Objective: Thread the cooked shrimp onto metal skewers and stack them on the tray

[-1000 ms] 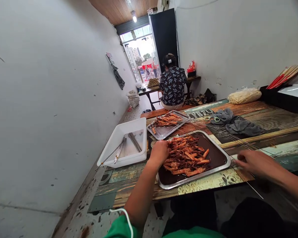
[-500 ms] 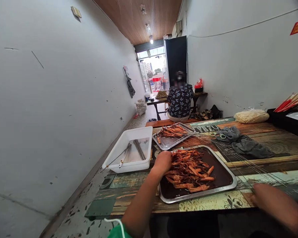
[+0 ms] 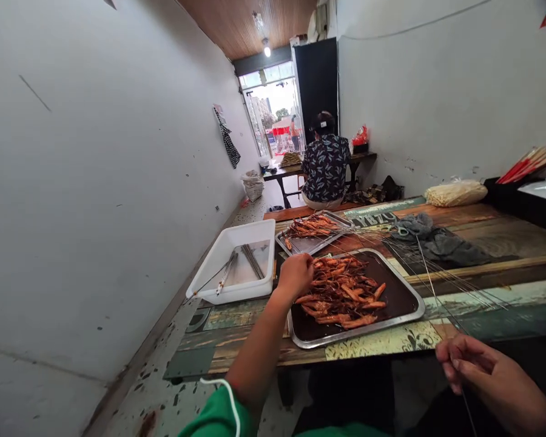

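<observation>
My right hand [image 3: 486,370] is closed around a thin metal skewer [image 3: 430,276] at the table's near right edge. The skewer slants up and away, and its lower end runs down past my palm. My left hand [image 3: 296,274] reaches to the left rim of a metal tray [image 3: 403,318]. Its fingers are curled together above the food; whatever they pinch is hidden. Reddish-brown strips of glazed meat with thin tails [image 3: 341,291] lie piled in dark sauce in this tray. Several more metal skewers [image 3: 475,291] rest on the table to its right.
A white tub [image 3: 200,285] with metal skewers stands left. Behind lies a second tray [image 3: 307,244] of the same meat. Grey cloths [image 3: 455,246], scissors [image 3: 403,230] and a bag of sticks [image 3: 455,194] sit right. A person [image 3: 325,164] sits further back, facing away.
My right hand has come in from the right and turned, and a raised skewer now shows in it. My left hand has lifted slightly at the tray's left side. The view has shifted.
</observation>
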Tool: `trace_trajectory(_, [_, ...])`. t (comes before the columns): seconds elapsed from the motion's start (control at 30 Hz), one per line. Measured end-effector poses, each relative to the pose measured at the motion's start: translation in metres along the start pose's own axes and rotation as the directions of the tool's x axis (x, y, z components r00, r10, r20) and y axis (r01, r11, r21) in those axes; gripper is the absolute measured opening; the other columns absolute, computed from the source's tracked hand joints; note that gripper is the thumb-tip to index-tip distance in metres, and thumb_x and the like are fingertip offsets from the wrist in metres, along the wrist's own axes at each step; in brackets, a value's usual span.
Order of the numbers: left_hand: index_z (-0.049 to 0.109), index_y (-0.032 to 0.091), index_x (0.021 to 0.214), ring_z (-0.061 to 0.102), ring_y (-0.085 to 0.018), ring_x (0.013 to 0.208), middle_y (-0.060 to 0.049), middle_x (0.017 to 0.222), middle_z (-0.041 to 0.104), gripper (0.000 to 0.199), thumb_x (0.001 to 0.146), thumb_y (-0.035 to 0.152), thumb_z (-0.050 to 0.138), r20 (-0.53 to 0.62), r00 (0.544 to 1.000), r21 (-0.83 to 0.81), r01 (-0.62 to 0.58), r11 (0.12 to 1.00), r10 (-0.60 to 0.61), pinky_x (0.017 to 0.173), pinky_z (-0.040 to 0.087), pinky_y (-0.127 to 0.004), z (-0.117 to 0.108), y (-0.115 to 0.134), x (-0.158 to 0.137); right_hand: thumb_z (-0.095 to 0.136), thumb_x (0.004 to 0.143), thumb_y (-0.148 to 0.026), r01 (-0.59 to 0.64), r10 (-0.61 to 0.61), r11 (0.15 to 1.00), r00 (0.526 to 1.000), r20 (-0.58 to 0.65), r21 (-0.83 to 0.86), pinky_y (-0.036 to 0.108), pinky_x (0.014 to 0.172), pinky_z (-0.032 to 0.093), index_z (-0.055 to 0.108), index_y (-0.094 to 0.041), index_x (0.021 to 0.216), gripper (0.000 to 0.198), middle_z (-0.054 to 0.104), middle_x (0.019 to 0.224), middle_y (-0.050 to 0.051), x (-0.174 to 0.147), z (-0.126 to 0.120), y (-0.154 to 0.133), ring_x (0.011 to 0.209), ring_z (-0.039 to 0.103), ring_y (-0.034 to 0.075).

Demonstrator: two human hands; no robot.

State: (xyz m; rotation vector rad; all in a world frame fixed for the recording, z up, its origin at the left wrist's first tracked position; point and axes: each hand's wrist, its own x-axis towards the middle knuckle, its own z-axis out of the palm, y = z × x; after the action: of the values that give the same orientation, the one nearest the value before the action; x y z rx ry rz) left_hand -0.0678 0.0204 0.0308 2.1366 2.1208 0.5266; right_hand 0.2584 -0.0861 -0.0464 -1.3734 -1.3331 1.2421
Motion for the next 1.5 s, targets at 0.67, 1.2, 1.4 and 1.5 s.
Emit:
trace_trajectory(0.67, [0.064, 0.008, 0.077, 0.048, -0.005, 0.041, 0.002, 0.054, 0.056, 0.017, 0.068, 0.021, 0.071, 0.490, 0.871, -0.871, 0.489, 0.041, 0.041, 0.037, 0.035, -0.015, 0.012, 0.027, -0.008, 0.039, 0.083, -0.059, -0.201, 0.169, 0.970, 0.961, 0.218, 0.133, 0.021, 0.039, 0.024, 0.058, -0.019, 0.078, 0.045, 0.053, 0.063, -0.003, -0.045, 0.060, -0.020, 0.038, 0.030, 0.004])
trace_trajectory(1.2, [0.058, 0.012, 0.080, 0.059, -0.009, 0.052, -0.001, 0.064, 0.061, 0.010, 0.082, 0.022, 0.059, 0.593, 0.805, -0.780, 0.573, -0.251, -0.008, 0.040, 0.041, -0.013, 0.017, 0.048, -0.017, 0.048, 0.082, -0.052, -0.118, 0.107, 0.989, 0.988, 0.109, 0.092, 0.021, 0.036, 0.027, 0.046, -0.019, 0.135, 0.062, 0.042, 0.055, -0.006, -0.053, 0.066, -0.004, 0.040, 0.032, 0.007])
trace_trajectory(1.4, [0.058, 0.011, 0.088, 0.063, -0.009, 0.061, -0.002, 0.070, 0.065, 0.009, 0.081, 0.006, 0.055, 0.554, 0.831, -0.804, 0.549, -0.228, 0.044, 0.060, 0.052, -0.020, 0.018, 0.048, -0.018, 0.048, 0.084, -0.048, -0.001, 0.001, 0.999, 1.000, 0.004, -0.040, 0.022, 0.038, 0.035, 0.056, -0.020, 0.126, 0.051, 0.054, 0.068, 0.000, -0.060, 0.061, 0.003, 0.042, 0.039, 0.007])
trace_trajectory(1.5, [0.058, 0.012, 0.090, 0.065, -0.011, 0.063, -0.002, 0.073, 0.065, 0.012, 0.079, 0.007, 0.059, 0.526, 0.849, -0.827, 0.524, -0.202, 0.049, 0.064, 0.054, -0.024, 0.020, 0.048, -0.018, 0.047, 0.085, -0.041, 0.159, -0.180, 0.956, 0.982, -0.062, -0.248, 0.024, 0.054, 0.047, 0.061, -0.021, 0.118, 0.041, 0.061, 0.081, 0.004, -0.058, 0.051, 0.005, 0.058, 0.055, 0.013])
